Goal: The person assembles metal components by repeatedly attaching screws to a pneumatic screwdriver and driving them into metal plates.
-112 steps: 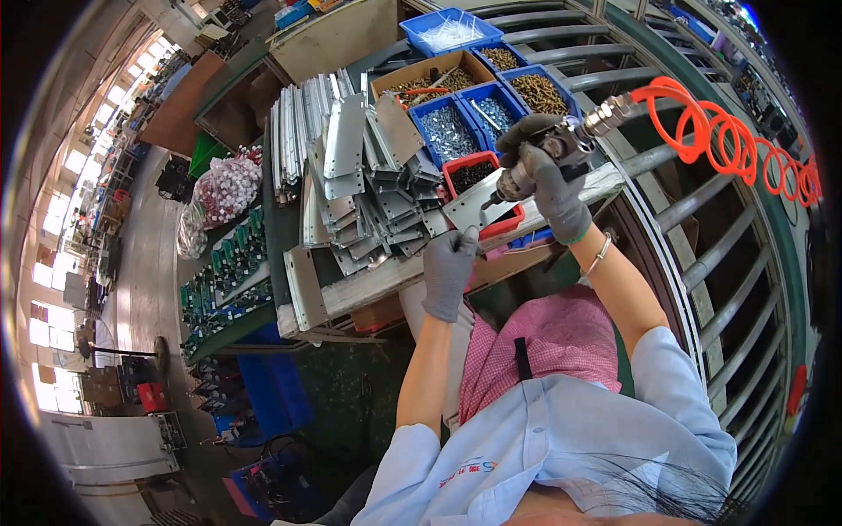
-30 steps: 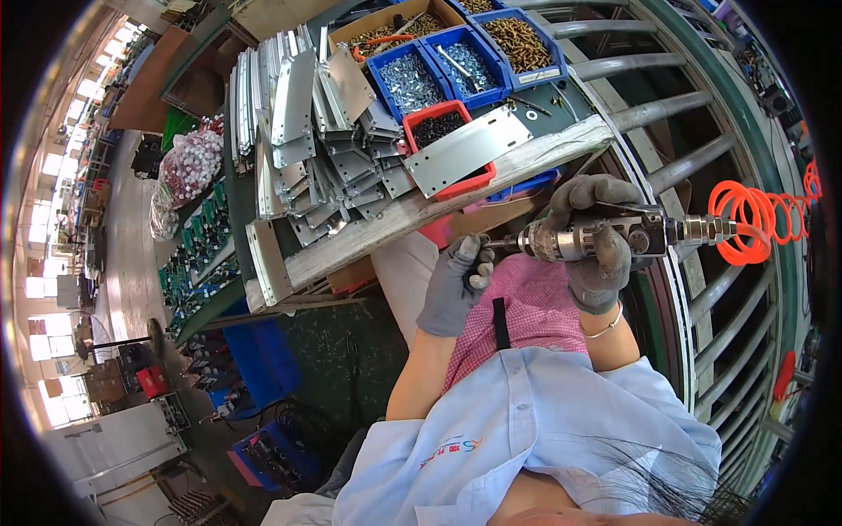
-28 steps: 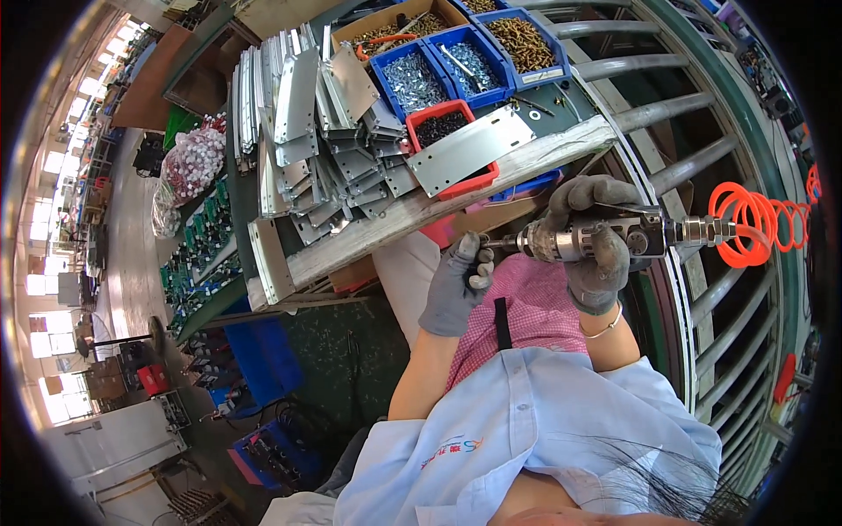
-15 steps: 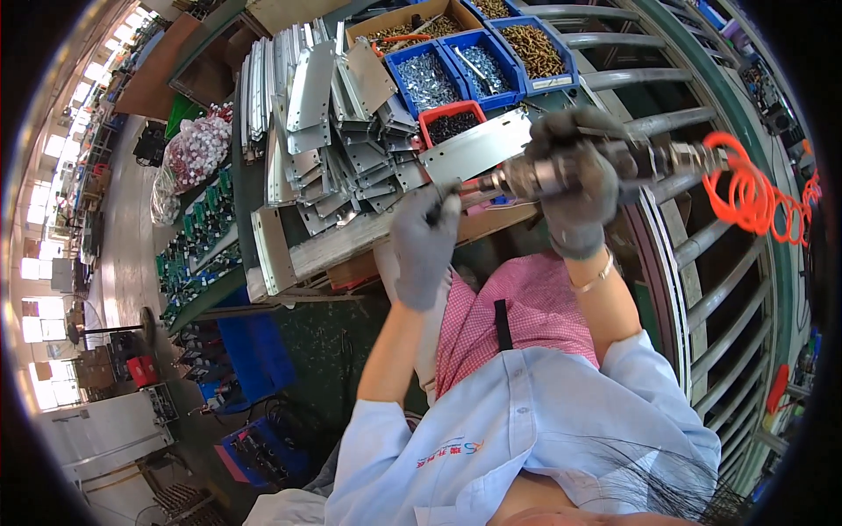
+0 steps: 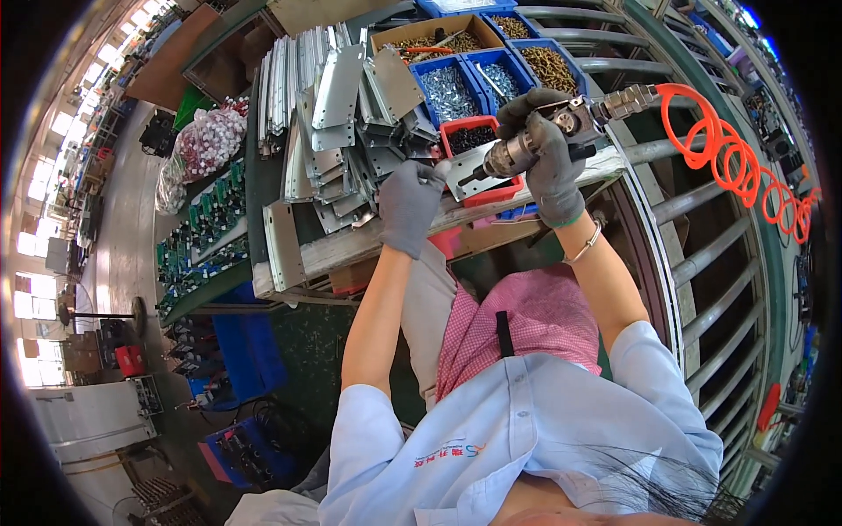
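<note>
My right hand (image 5: pixel 558 171), in a grey glove, grips a pneumatic screwdriver (image 5: pixel 516 156) whose bit points down and left. A coiled orange air hose (image 5: pixel 732 167) runs from its back end. My left hand (image 5: pixel 409 209), also gloved, is closed with thumb and fingertips together, just left of the bit; anything between them is too small to make out. Beneath the tool lies a flat metal plate (image 5: pixel 466 167), partly hidden, beside a red bin (image 5: pixel 470 124) of dark screws. Bent metal brackets (image 5: pixel 338 167) are heaped left of it on the bench.
Blue bins (image 5: pixel 449 95) of silver and brass-coloured fasteners and a cardboard box (image 5: pixel 424 41) stand at the back. Metal rollers (image 5: pixel 702 254) run along the right. Green circuit boards (image 5: pixel 200 215) and a bag of small white and red parts (image 5: pixel 206 140) sit at the left.
The screwdriver has shifted left and tilted, with its bit now pointing more downward. My left hand has moved slightly left, away from the bit. The view has shifted a little.
</note>
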Motion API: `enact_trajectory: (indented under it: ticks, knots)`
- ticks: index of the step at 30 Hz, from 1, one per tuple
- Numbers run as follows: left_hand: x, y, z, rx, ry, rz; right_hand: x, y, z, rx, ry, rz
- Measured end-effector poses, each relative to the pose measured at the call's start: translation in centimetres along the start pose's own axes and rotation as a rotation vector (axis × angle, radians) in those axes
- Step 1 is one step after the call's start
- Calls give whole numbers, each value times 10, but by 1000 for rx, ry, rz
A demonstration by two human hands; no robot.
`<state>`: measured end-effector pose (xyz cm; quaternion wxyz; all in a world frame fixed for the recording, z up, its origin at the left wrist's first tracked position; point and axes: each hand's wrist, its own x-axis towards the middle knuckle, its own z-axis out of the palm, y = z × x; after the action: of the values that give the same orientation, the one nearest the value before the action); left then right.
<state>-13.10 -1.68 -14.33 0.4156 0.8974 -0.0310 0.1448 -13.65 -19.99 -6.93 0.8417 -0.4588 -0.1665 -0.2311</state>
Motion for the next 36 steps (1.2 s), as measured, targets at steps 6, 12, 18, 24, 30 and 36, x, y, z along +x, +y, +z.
enact_trajectory:
  ticks: [6,12,18,24,30,36]
  knots:
    - [13,2,7,111,-213,-33,4,-6,12,-118,-60,16]
    - [22,-3,17,-67,-329,-127,17,-15,41,-249,-271,177]
    - [24,-31,32,-317,-311,-110,24,10,62,-340,-402,217]
    - [20,-13,25,-374,-288,-80,27,16,59,-336,-450,136]
    - [18,-22,34,-499,-177,-2,25,4,64,-303,-499,134]
    - [2,12,-5,-324,-51,-25,-3,-85,52,17,-350,173]
